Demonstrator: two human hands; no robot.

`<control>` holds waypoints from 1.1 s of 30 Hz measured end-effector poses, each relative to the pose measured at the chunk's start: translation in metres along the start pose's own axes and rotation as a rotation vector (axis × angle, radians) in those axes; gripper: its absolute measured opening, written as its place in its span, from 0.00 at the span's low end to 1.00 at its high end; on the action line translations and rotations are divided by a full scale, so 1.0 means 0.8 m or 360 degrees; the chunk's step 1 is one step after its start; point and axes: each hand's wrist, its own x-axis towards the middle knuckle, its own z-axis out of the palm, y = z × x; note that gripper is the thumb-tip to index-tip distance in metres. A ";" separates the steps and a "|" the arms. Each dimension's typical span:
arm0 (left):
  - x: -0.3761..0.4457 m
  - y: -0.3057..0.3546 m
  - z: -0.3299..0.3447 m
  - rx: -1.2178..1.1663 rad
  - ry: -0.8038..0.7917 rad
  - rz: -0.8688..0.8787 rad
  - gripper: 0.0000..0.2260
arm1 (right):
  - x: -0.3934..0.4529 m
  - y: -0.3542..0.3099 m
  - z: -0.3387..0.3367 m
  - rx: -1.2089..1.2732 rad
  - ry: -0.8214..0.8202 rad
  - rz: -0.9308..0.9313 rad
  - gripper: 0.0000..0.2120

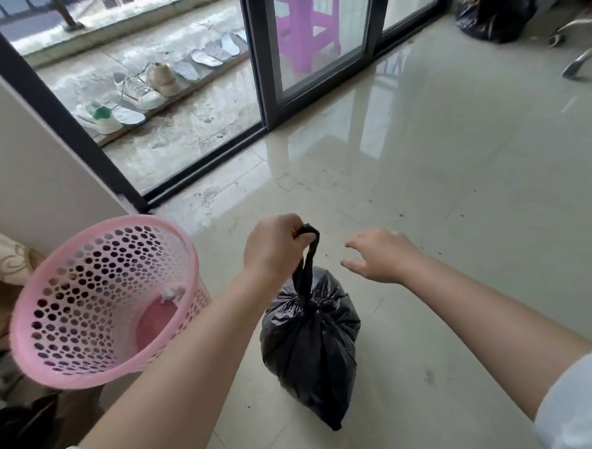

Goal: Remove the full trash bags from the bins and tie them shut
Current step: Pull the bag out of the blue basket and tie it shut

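Note:
A full black trash bag [311, 343] hangs just above the tiled floor, its neck gathered and knotted into a loop. My left hand [275, 249] is closed around that loop at the top. My right hand [382, 254] hovers to the right of the loop, fingers spread, holding nothing. A pink perforated bin [100, 303] stands to the left of the bag with no liner in it and a small white scrap near its bottom.
Another black trash bag [496, 11] lies at the far right by a chair's metal legs [581, 58]. A sliding glass door [313, 51] runs across the back, with shoes [136, 92] and a purple stool [308, 24] beyond it. A wall [28, 176] is at left.

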 end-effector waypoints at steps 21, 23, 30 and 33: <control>-0.044 0.648 -0.245 0.0717 -0.0271 0.0754 0.08 | -0.414 0.288 -0.555 0.0406 0.0458 0.0959 0.23; -0.051 0.713 -0.239 0.0792 -0.0286 0.0802 0.10 | -0.453 0.332 -0.582 0.0388 0.0495 0.1019 0.23; -0.069 0.904 -0.170 0.0980 -0.0429 0.1000 0.14 | -0.559 0.466 -0.601 0.0393 0.0513 0.1260 0.22; -0.067 0.984 -0.120 0.0959 -0.0517 0.1106 0.15 | -0.591 0.539 -0.593 0.0426 0.0466 0.1385 0.22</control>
